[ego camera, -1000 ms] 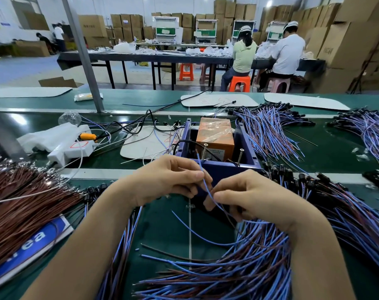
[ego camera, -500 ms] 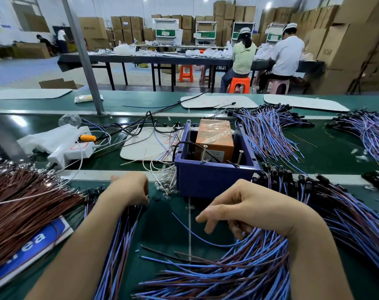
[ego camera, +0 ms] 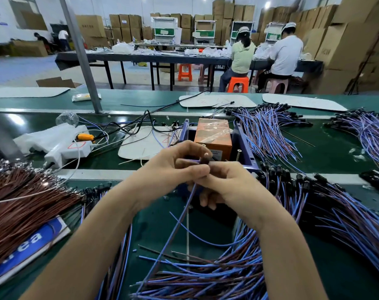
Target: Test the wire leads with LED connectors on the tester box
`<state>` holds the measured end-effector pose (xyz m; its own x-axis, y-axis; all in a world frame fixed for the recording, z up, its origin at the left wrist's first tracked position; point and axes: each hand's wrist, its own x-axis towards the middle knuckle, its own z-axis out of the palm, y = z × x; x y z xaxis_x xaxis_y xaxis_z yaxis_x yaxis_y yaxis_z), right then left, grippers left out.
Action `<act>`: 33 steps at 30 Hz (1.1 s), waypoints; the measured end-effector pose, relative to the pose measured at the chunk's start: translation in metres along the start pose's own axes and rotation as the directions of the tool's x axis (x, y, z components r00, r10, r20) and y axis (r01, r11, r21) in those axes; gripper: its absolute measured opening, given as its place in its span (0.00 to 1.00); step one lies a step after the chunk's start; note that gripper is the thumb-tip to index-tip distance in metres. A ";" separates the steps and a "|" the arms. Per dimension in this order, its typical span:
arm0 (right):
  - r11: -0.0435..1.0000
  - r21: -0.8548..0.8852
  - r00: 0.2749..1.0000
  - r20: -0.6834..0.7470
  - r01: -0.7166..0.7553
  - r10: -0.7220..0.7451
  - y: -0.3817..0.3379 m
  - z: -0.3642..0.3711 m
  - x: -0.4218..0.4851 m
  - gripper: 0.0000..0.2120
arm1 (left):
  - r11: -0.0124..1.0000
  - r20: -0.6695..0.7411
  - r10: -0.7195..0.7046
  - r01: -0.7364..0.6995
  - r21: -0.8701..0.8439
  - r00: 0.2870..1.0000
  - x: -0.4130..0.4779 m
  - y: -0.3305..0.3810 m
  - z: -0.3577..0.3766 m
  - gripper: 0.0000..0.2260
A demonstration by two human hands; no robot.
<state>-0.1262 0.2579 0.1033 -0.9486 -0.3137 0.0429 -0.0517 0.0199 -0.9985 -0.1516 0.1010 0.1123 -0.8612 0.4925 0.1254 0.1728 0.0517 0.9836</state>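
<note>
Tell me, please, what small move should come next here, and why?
Probably bring the blue lead forward to the upright screw on the tester box: the left hand and right hand pinch it short of the box, and that screw stands untouched.

Your left hand and right hand meet on one wire lead just in front of the tester box on the counter. The lead trails down into the heap of leads at your right. Another bundle lies at your left, and a power strip sits left of the box.
</note>
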 end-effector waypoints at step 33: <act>0.940 -0.331 0.952 -0.304 -0.084 -0.022 -0.015 -0.010 -0.012 0.08 | 0.973 -0.044 -0.080 0.087 0.214 0.996 -0.005 0.007 -0.028 0.04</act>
<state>-0.1170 0.2712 0.1185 -0.9973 -0.0107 0.0731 -0.0720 0.3593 -0.9304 -0.1589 0.0748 0.1225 -0.8923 0.4483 0.0520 0.1951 0.2793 0.9402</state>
